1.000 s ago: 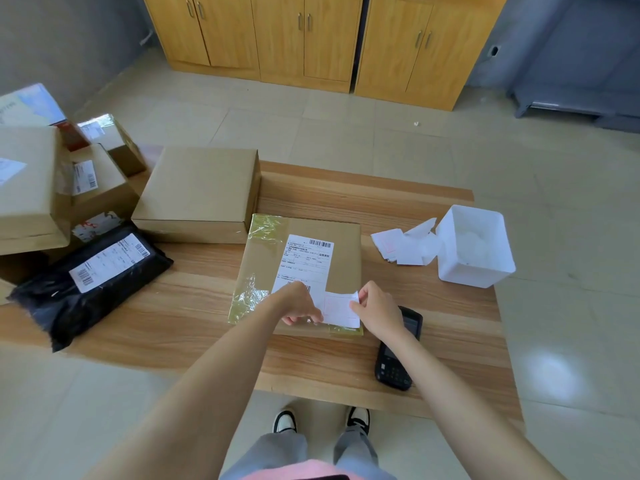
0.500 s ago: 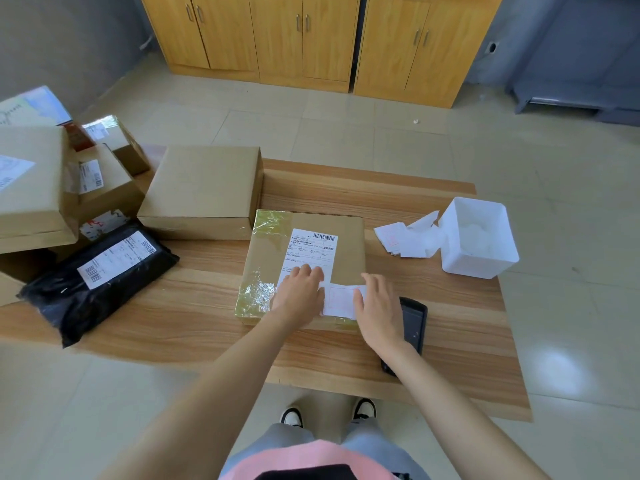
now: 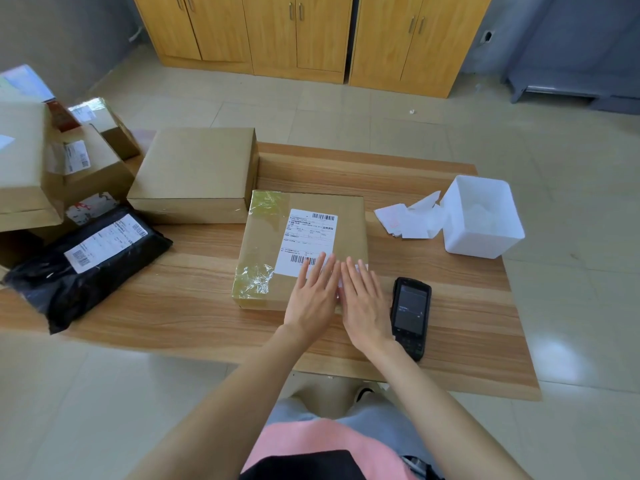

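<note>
At the left end of the desk [image 3: 180, 299], cartons [image 3: 24, 161] are being kept in a stack. A black bag [image 3: 52, 289] is being rested in front of them, its own sticker facing up. Next, a plain box [image 3: 197, 174] is being stood against the far-left corner of the taped box [image 3: 263, 237].

The taped box is being held flat at the middle of the desk, squared to the near edge; which of its sides is the longer cannot be told. Its label [image 3: 308, 233] is being shown face up. The label's long axis is running straight away from the person, one barcode at the far end and another at the near end.

The near-right part of the box top is being pressed by both hands. The left hand [image 3: 311, 296] and the right hand [image 3: 365, 303] are being laid side by side, palms down, fingers straight and pointing away. Nothing is being gripped.

A white slip [image 3: 340, 287] is being flattened beneath them, just below the label. Only slivers of it are being left visible, so its long axis cannot be told.

Just right of the right hand, a scanner [image 3: 410, 313] is being left lying lengthwise, screen up. Farther back, paper scraps [image 3: 405, 220] are being piled against a white bin [image 3: 481, 216].
</note>
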The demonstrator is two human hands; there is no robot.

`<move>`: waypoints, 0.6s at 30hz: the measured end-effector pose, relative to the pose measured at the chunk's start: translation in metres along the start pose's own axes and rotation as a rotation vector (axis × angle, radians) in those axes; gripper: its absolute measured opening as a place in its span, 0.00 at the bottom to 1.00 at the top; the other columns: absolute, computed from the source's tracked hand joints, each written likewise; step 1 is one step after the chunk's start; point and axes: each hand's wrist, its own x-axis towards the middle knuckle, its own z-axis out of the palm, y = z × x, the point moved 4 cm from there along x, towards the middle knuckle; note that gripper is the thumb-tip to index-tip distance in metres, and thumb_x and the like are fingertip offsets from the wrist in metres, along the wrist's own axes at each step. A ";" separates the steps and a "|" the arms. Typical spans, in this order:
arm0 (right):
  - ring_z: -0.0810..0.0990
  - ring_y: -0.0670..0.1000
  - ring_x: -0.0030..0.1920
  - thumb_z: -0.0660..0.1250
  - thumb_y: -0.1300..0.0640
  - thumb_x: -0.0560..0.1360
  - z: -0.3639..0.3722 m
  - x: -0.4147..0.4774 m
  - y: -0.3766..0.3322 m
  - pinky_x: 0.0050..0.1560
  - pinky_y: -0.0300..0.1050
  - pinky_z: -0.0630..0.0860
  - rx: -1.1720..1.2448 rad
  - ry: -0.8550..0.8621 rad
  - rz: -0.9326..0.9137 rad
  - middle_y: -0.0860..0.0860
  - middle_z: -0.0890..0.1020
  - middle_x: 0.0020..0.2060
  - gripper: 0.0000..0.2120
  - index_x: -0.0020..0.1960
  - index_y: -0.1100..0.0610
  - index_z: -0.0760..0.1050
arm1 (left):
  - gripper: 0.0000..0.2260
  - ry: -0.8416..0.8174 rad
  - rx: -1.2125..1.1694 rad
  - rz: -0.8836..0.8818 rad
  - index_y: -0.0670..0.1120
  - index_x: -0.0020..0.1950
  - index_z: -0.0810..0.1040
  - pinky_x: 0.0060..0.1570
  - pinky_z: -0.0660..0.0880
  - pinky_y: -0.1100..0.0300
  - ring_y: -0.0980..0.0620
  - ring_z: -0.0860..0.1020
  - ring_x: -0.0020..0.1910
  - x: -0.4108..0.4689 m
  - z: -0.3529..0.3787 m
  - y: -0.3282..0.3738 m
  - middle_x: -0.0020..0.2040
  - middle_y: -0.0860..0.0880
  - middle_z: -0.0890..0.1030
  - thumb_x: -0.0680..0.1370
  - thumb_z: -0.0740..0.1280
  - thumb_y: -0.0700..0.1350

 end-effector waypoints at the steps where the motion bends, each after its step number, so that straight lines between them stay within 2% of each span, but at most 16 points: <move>1: 0.70 0.56 0.70 0.47 0.53 0.81 0.002 0.000 0.001 0.73 0.51 0.60 0.001 -0.018 0.008 0.56 0.72 0.70 0.24 0.70 0.61 0.70 | 0.23 -0.002 0.001 0.003 0.40 0.67 0.74 0.65 0.70 0.43 0.42 0.70 0.69 -0.001 0.001 -0.001 0.68 0.43 0.74 0.77 0.51 0.46; 6: 0.70 0.55 0.70 0.35 0.50 0.84 0.004 -0.001 0.014 0.70 0.53 0.63 0.024 -0.085 0.038 0.54 0.73 0.69 0.30 0.70 0.60 0.70 | 0.23 -0.011 -0.003 -0.004 0.41 0.65 0.77 0.63 0.70 0.43 0.42 0.73 0.67 -0.003 0.002 -0.006 0.66 0.43 0.76 0.77 0.51 0.47; 9: 0.69 0.56 0.71 0.35 0.48 0.84 0.004 -0.005 0.026 0.74 0.52 0.59 0.055 -0.056 0.037 0.55 0.71 0.70 0.31 0.71 0.62 0.68 | 0.22 0.015 -0.006 -0.042 0.41 0.65 0.76 0.63 0.70 0.43 0.42 0.73 0.67 -0.009 0.002 -0.017 0.65 0.43 0.77 0.78 0.51 0.46; 14: 0.65 0.57 0.73 0.33 0.47 0.83 0.004 -0.008 0.042 0.72 0.50 0.51 0.068 -0.037 0.027 0.56 0.68 0.72 0.33 0.73 0.64 0.65 | 0.22 0.061 -0.048 -0.128 0.42 0.67 0.75 0.66 0.68 0.41 0.41 0.71 0.68 -0.017 0.007 -0.043 0.66 0.42 0.75 0.79 0.51 0.47; 18: 0.50 0.51 0.78 0.23 0.39 0.76 0.003 -0.008 0.045 0.76 0.44 0.43 0.167 -0.057 0.021 0.53 0.54 0.77 0.41 0.77 0.61 0.51 | 0.22 0.112 -0.096 -0.150 0.42 0.66 0.75 0.66 0.65 0.40 0.39 0.70 0.69 -0.020 0.004 -0.060 0.66 0.40 0.75 0.78 0.51 0.47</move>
